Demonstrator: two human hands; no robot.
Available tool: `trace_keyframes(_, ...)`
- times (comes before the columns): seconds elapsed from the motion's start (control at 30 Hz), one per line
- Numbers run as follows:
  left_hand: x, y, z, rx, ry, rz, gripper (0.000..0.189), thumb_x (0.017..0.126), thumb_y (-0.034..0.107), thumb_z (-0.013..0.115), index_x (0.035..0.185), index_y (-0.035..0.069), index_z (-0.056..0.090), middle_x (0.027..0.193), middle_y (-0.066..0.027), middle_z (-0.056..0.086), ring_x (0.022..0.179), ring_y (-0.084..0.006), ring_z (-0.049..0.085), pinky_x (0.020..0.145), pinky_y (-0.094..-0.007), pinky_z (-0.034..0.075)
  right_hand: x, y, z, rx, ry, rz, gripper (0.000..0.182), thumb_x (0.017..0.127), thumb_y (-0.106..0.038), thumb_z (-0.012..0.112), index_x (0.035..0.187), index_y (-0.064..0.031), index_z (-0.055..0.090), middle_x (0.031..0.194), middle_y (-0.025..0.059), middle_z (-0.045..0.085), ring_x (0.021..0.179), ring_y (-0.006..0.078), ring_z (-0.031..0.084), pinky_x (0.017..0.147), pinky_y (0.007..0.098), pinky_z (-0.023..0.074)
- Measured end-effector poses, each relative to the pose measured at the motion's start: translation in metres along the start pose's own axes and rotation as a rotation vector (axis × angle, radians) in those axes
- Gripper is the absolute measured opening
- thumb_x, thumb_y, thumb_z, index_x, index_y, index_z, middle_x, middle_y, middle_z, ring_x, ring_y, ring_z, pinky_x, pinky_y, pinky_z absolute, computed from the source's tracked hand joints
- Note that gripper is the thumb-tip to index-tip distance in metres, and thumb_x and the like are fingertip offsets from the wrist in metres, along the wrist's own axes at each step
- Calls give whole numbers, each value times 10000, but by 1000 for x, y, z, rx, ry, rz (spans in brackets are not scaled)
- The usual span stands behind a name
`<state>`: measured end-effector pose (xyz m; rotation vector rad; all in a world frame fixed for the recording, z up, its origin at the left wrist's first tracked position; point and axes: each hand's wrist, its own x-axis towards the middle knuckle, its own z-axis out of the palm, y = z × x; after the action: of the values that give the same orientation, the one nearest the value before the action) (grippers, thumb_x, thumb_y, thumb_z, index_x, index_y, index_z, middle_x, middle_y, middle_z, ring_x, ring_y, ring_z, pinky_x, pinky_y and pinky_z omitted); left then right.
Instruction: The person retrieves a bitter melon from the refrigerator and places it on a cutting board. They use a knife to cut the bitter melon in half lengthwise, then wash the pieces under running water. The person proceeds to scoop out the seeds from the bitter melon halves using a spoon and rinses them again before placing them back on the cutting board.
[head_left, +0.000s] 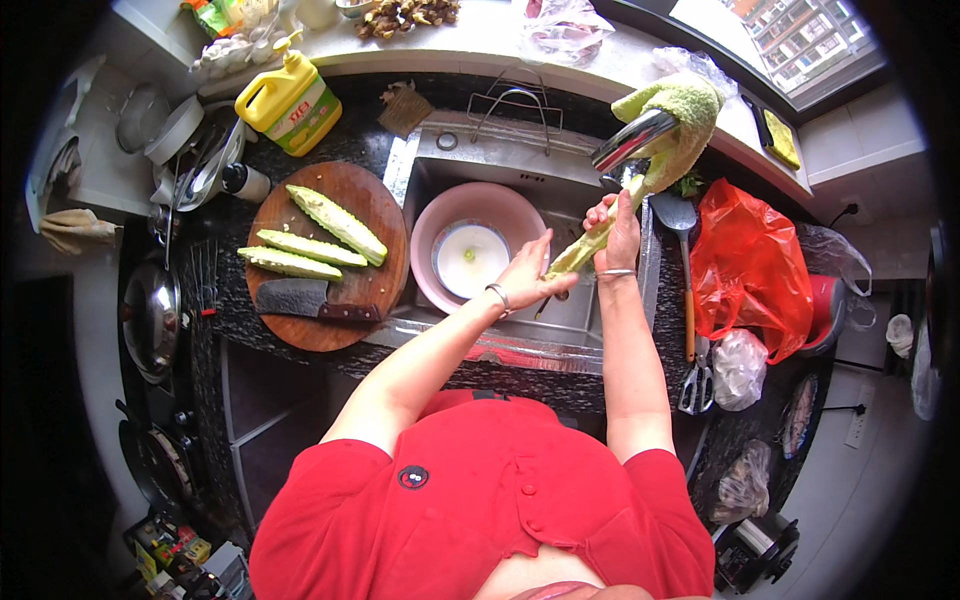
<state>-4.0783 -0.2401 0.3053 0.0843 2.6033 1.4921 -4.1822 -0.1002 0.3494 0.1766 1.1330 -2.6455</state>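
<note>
My right hand (619, 236) is closed around a long pale-green melon half (581, 251), apparently bitter melon, slanted over the right side of the sink (585, 326). Its lower end meets my left hand (529, 268), whose fingers are extended and apart. Under that hand, a pink basin (426, 259) stands in the sink with a white bowl (466, 259) inside. On the round wooden cutting board (330, 176) lie three halves, one larger melon half (337, 225) above two slimmer ones (289, 264), and a cleaver (292, 298). Above my right hand is the chrome faucet (634, 140).
A green towel (679, 124) drapes over the faucet. Right of the sink lie a spatula (684, 255), scissors (697, 386) and a red plastic bag (750, 277). A yellow detergent jug (292, 105) stands behind the board. Behind the sink is a wire rack (514, 112).
</note>
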Motion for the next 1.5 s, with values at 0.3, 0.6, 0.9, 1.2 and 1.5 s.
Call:
trace_keyframes(0.3,9,36,-5,-94,190,88,225,935,237,498,860,27,527,720,-236,566,698,-419,574,579,-428,451,-12,11,4,91,94,47,357,903,-423,559,846,-76,496,626,2,434,581,134,460,517,255,401)
trace_keyframes(0.6,6,-6,-4,-846,-22,-242,295,945,360,494,1006,79,560,883,-28,633,752,-140,619,632,-272,512,-1,-14,-9,193,148,-87,335,907,-409,556,830,-91,488,619,-12,410,549,113,428,486,240,361)
trace_keyframes(0.9,-3,3,-21,-963,-416,-261,312,934,287,518,1148,61,547,943,-61,629,812,-89,576,679,-232,480,0,-19,0,94,2,-116,364,874,-426,601,853,-76,504,633,-5,433,567,119,445,518,260,390)
trace_keyframes(1.2,-20,-19,-31,-307,-333,-131,598,766,108,584,1331,18,410,1163,-153,588,1077,-256,569,926,-321,443,-7,17,-25,400,62,149,329,924,-369,532,936,-41,517,737,70,544,762,225,581,791,389,511)
trace_keyframes(1.5,-11,-3,-59,-932,-537,-412,436,882,209,587,1252,34,437,1034,-112,602,886,-142,607,766,-292,510,-39,51,-8,243,-40,283,360,955,-377,455,1010,-24,497,993,212,627,877,310,622,856,431,502)
